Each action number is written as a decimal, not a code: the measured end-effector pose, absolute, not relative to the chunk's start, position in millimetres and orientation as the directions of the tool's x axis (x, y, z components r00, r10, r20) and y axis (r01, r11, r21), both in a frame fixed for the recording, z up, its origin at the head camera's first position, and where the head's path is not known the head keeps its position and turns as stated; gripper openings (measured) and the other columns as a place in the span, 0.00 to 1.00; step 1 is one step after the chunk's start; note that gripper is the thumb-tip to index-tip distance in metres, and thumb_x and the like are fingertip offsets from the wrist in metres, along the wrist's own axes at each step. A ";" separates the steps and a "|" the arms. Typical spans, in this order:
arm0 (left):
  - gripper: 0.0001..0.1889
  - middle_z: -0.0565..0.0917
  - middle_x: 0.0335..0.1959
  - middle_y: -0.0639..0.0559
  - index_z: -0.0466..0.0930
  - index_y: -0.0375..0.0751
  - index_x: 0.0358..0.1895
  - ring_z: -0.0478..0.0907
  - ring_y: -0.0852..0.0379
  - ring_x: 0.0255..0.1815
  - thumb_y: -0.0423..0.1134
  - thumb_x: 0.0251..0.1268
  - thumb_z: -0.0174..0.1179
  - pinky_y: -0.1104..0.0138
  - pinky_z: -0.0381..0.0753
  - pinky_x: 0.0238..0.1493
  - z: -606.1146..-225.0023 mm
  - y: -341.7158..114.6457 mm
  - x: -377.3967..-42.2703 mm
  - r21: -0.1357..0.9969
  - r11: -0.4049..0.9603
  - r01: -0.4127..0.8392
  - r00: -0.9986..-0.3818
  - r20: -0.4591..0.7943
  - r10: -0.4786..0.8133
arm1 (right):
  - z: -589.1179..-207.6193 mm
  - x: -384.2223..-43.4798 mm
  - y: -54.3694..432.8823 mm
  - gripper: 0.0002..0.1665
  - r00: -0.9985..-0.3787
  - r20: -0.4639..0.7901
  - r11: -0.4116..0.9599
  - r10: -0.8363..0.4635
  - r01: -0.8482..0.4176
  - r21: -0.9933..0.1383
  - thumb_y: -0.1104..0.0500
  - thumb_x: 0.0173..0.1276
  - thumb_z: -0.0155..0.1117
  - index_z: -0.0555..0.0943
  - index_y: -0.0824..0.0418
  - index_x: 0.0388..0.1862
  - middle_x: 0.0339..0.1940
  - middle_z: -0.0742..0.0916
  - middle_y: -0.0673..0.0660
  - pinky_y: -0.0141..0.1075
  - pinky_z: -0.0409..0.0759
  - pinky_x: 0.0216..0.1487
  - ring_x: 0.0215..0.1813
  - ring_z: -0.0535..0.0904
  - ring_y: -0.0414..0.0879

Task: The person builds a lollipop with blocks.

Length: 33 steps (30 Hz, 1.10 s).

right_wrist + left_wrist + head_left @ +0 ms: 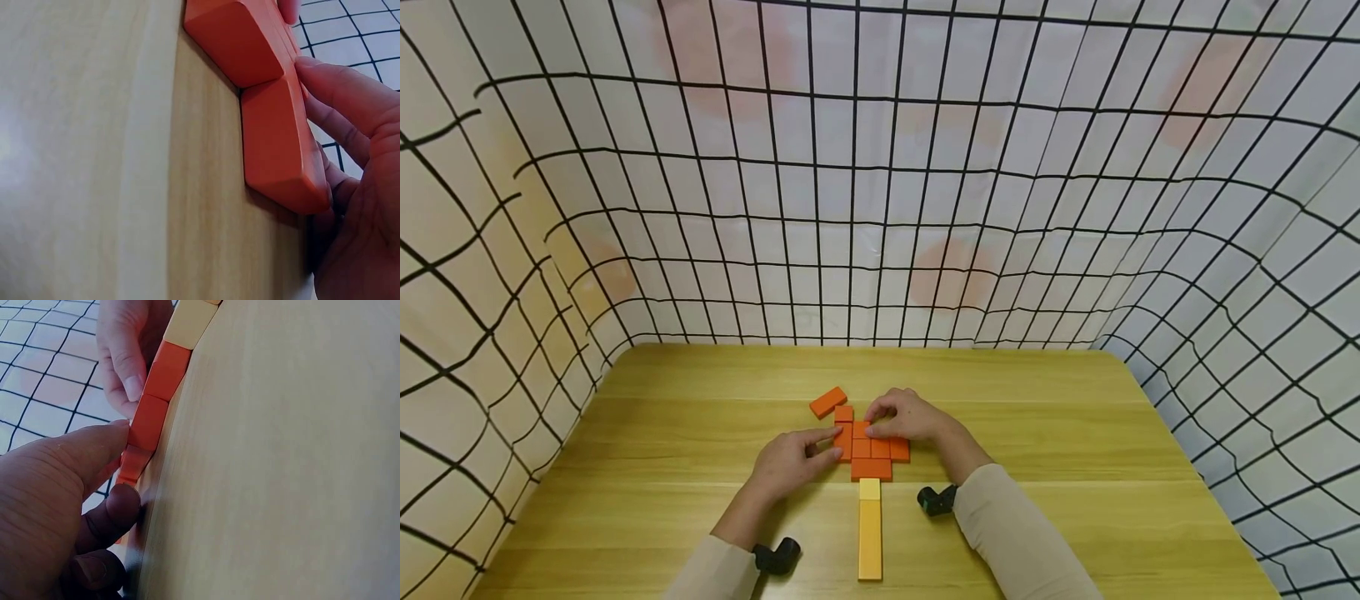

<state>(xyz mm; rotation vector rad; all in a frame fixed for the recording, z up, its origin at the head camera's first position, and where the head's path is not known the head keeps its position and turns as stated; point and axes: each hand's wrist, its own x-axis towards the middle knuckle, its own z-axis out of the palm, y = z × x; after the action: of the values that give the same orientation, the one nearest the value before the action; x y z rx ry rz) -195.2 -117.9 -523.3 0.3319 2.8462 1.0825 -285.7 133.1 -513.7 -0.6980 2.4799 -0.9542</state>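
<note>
Orange blocks (861,448) part-hidden by left hand (786,463), fingers loosely extended, and right hand (912,416), fingers bent, grip unclear.

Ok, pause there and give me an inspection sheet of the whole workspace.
Surface: yellowish wood-grain tabletop.
Job's things: clustered orange rectangular blocks, material unclear; one loose orange rectangular block askew at their far left; a small pale-yellow block and a long yellow rectangular block in line on the near side.
Clutter: nothing seen.
Grippers: bare left hand touches the cluster's left edge; bare right hand has its fingertips on the cluster, grip unclear; black wrist cameras on both arms.
Cables: nothing seen.
Surroundings: black grid before a pale backing with blurred pinkish patches.
</note>
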 end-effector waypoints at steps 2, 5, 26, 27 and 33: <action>0.22 0.69 0.16 0.61 0.83 0.59 0.64 0.60 0.65 0.17 0.54 0.69 0.65 0.70 0.55 0.22 -523.6 -118.0 -195.5 0.663 0.728 0.174 -0.973 0.004 0.229 | -514.3 -286.1 133.0 0.08 -0.800 -0.178 0.646 -0.573 -0.307 -0.699 0.43 0.68 0.71 0.87 0.41 0.42 0.52 0.81 0.48 0.48 0.68 0.59 0.57 0.66 0.47; 0.22 0.69 0.16 0.61 0.83 0.59 0.64 0.59 0.65 0.17 0.54 0.69 0.65 0.70 0.55 0.22 -523.6 -118.1 -195.7 0.664 0.728 0.174 -0.973 0.004 0.230 | -514.0 -286.1 132.9 0.07 -0.800 -0.179 0.648 -0.573 -0.309 -0.696 0.43 0.68 0.71 0.87 0.40 0.42 0.52 0.81 0.48 0.49 0.68 0.59 0.58 0.66 0.47; 0.22 0.67 0.15 0.61 0.82 0.60 0.65 0.58 0.64 0.18 0.55 0.70 0.64 0.69 0.54 0.23 -521.1 -117.3 -195.8 0.653 0.737 0.171 -0.973 -0.003 0.229 | -511.2 -285.3 132.7 0.07 -0.806 -0.184 0.656 -0.562 -0.299 -0.693 0.43 0.67 0.71 0.87 0.39 0.42 0.53 0.80 0.48 0.51 0.68 0.61 0.59 0.66 0.48; 0.22 0.67 0.15 0.61 0.82 0.60 0.65 0.58 0.64 0.18 0.55 0.70 0.64 0.69 0.54 0.23 -521.4 -117.3 -195.8 0.653 0.737 0.172 -0.973 -0.003 0.230 | -511.0 -285.1 132.7 0.07 -0.806 -0.185 0.656 -0.563 -0.298 -0.694 0.43 0.67 0.72 0.87 0.39 0.42 0.53 0.80 0.48 0.51 0.68 0.61 0.60 0.66 0.48; 0.22 0.66 0.15 0.61 0.82 0.60 0.66 0.58 0.64 0.18 0.55 0.70 0.64 0.69 0.54 0.23 -523.3 -117.3 -195.4 0.651 0.740 0.168 -0.974 -0.008 0.228 | -510.1 -283.5 133.0 0.07 -0.801 -0.197 0.650 -0.566 -0.286 -0.704 0.42 0.68 0.71 0.87 0.39 0.41 0.54 0.81 0.48 0.52 0.67 0.62 0.60 0.66 0.48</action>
<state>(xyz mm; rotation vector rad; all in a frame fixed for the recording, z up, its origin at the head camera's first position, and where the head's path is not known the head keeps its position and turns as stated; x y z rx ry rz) -195.4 -117.3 -523.3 0.3253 2.8484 1.0531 -283.5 133.0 -510.1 -0.6708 2.4681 -0.9553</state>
